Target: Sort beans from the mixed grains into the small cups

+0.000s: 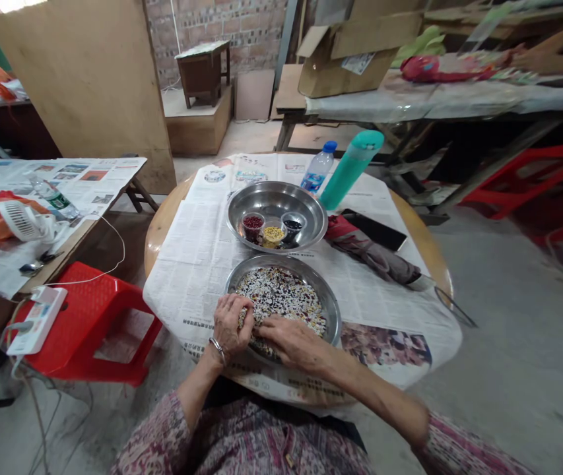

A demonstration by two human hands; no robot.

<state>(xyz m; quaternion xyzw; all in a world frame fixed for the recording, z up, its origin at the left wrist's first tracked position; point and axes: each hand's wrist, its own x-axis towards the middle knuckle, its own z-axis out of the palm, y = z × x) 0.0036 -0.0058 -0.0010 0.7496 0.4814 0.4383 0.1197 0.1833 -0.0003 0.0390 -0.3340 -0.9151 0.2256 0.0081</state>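
Note:
On the newspaper-covered round table, a steel basin [334, 310] holds a spread of mixed white, dark, red and yellow grains or beans [281, 297]. My left hand [231, 323], with a bracelet at its wrist, rests over the basin's left near rim, fingers curled. My right hand [294, 340] reaches over the near side, its bent fingertips down at the grains close to my left thumb. What either hand pinches is hidden. Behind stands a second steel basin [276, 192] with three small clear cups: red beans [253, 224], yellow grains [274, 234] and black beans [292, 224].
A blue-capped bottle [319, 168], a teal bottle [352, 170], a dark phone-like slab [375, 229] and a folded umbrella [373, 254] lie beyond and right. At left are a red stool [88, 323] with a power strip [38, 320] and a side table with a small fan [24, 221].

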